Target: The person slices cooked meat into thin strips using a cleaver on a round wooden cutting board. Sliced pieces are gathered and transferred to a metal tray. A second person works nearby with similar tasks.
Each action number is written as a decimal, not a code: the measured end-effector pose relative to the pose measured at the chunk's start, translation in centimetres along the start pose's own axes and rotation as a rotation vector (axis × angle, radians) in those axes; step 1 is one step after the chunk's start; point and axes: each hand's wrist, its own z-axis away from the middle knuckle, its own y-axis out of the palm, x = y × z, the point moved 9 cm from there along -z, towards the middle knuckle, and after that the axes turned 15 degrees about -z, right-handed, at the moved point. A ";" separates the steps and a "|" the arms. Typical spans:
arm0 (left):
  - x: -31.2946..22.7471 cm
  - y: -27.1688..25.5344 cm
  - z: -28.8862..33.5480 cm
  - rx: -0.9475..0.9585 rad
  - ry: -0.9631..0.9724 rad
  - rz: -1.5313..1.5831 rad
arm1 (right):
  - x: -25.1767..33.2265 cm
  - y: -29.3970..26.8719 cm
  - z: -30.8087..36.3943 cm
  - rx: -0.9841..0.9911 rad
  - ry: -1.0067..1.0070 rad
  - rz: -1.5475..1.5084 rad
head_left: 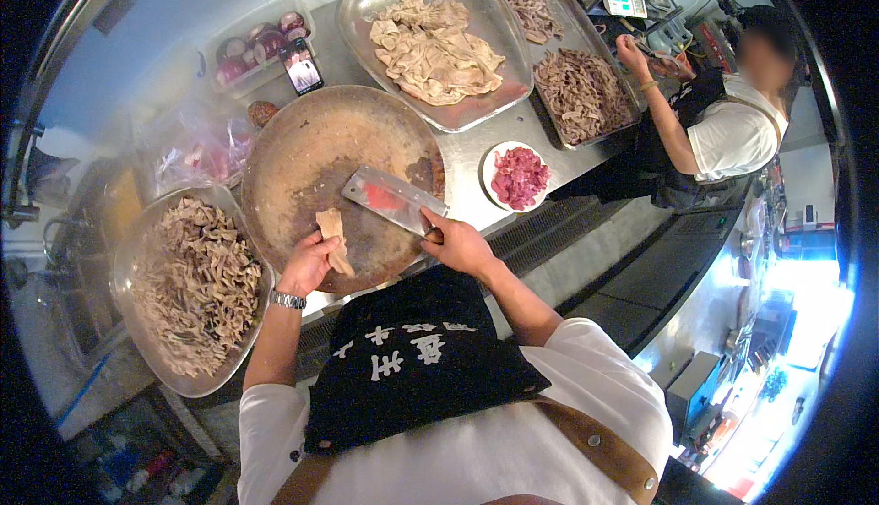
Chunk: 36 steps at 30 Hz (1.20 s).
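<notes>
My left hand (308, 265), with a metal watch on its wrist, grips a folded piece of pale, tripe-like meat (336, 241) over the near edge of a round wooden chopping block (311, 139). In my right hand (456, 245) is the handle of a cleaver (407, 206). Its broad blade lies flat or nearly so over the block, pointing left, with a reddish patch on its face. Left of the block, a metal tray (125, 271) holds a heap of cut strips of similar meat (197, 276).
Behind the block stand a large metal tray (357, 1) of uncut pale pieces and a tray of strips (581, 93). A plate of red meat (520, 178) sits right. Red onions (265, 44), a phone (300, 66) and plastic bags (188, 152) lie back left. A co-worker (732, 120) stands right.
</notes>
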 end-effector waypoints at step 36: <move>-2.9 0.6 -2.5 -0.362 0.352 0.164 | 0.4 -0.9 0.9 -0.022 -0.126 -0.056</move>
